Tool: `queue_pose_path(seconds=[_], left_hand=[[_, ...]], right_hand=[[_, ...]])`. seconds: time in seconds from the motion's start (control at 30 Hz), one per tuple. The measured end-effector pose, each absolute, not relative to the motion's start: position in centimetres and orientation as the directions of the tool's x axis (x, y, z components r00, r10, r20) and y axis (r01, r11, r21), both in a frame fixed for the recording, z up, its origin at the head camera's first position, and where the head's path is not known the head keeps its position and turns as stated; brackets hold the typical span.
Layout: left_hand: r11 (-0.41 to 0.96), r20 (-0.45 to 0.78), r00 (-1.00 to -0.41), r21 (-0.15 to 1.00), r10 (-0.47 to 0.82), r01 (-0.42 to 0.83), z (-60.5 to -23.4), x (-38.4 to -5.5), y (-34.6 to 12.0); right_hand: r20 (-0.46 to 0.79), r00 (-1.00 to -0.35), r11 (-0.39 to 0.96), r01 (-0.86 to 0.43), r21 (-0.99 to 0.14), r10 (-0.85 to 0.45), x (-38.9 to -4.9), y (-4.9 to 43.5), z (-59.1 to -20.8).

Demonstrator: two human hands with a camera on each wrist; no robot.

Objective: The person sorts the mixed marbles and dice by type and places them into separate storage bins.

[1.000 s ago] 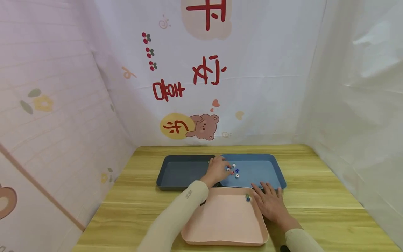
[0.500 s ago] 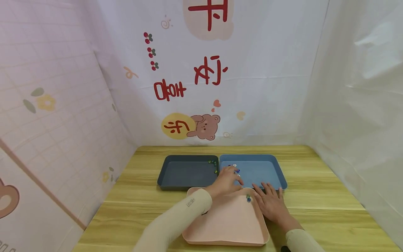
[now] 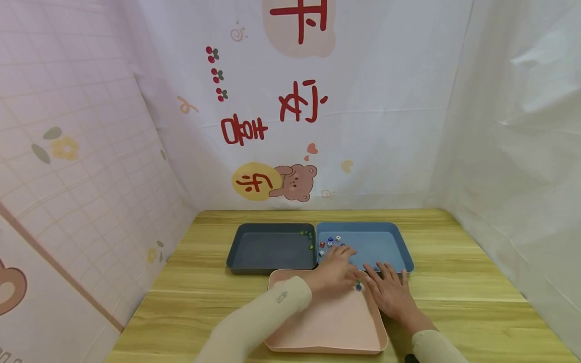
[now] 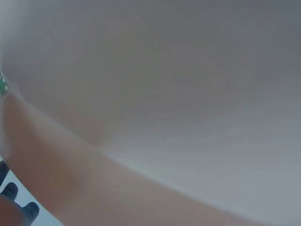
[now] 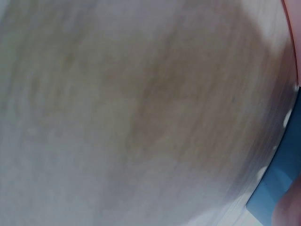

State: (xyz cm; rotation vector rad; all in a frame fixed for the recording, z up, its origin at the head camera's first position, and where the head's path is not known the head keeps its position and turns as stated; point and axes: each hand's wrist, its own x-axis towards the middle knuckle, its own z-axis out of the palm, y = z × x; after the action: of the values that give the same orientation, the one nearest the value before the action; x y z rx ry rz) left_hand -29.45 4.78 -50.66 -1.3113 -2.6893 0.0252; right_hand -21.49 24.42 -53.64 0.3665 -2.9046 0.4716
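My left hand point(image 3: 337, 268) hangs over the far edge of the pink tray point(image 3: 327, 322), fingers spread. Its thumb side is near a small green piece point(image 3: 358, 282) and a small blue piece point(image 3: 358, 288) in that tray's far right corner. The left wrist view shows a shiny green piece point(image 4: 3, 85) at its left edge. My right hand point(image 3: 391, 295) rests along the pink tray's right rim, fingers straight, tips at the blue tray's point(image 3: 376, 242) front rim. Inside the blue tray lie several small dice, among them a red die point(image 3: 322, 244) and a white die point(image 3: 338, 238).
A dark grey tray point(image 3: 263, 249) stands left of the blue one, with several small green pieces point(image 3: 310, 247) along its right wall. All trays sit on a wood-grain table point(image 3: 190, 282). A white printed curtain point(image 3: 390, 166) hangs behind the table.
My left hand has moved right and nearer, from where the dark and blue trays meet to the pink tray's far right corner, uncovering dice and green pieces. The right hand stays in place.
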Motion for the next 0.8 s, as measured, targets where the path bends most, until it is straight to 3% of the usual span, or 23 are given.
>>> queue_pose_path(seconds=[0.13,0.43,0.8], left_hand=[[0.636,0.069,-0.633,-0.114,0.771,0.763,-51.2,-29.3,5.2],[0.593,0.048,-0.592,-0.114,0.804,0.797,-50.9,-28.5,4.8],[0.645,0.201,-0.639,0.045,0.742,0.763,-48.7,-30.0,1.5]], right_hand=[[0.207,-0.955,0.919,-0.266,-0.292,-0.210,-21.5,24.4,-53.7],[0.230,-0.951,0.917,-0.270,-0.295,-0.206,-21.5,24.4,-53.9],[0.231,-0.954,0.917,-0.257,-0.305,-0.191,-21.4,24.3,-53.7]])
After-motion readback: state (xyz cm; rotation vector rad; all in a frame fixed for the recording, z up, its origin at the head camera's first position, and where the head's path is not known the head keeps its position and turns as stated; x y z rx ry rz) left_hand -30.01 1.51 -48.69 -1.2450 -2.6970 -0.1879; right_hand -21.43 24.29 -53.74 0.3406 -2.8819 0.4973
